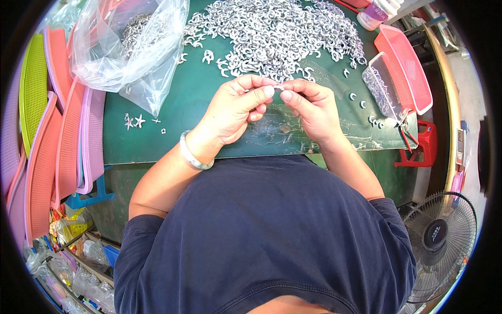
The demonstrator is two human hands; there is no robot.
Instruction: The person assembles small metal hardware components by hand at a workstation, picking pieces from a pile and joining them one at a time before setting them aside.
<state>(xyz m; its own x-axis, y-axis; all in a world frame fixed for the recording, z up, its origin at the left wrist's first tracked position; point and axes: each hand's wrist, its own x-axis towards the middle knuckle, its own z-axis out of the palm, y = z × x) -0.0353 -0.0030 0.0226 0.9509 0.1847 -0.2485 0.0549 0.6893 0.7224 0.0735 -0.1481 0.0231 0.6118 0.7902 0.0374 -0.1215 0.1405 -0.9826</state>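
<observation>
My left hand (pixel 235 107) and my right hand (pixel 315 109) meet above the near part of the green table (pixel 180 115). Thumb and forefinger of each are closed in a pinch on one small silver-coloured piece (pixel 279 88), mostly hidden by the fingertips. Just beyond them spreads a large heap of small crescent-shaped silver pieces (pixel 282 39). A few loose crescents (pixel 363 104) lie right of my right hand. To the left of my left wrist are several small star-like pieces (pixel 139 121) and a tiny square one (pixel 163 131).
A clear plastic bag (pixel 151 78) with more metal pieces stands at the far left. On the right are a clear box of crescents (pixel 380 89) and a pink basket (pixel 405 68). Stacked coloured baskets (pixel 65 120) crowd the left edge; a red stool (pixel 424 146) and fan (pixel 439 238) stand right.
</observation>
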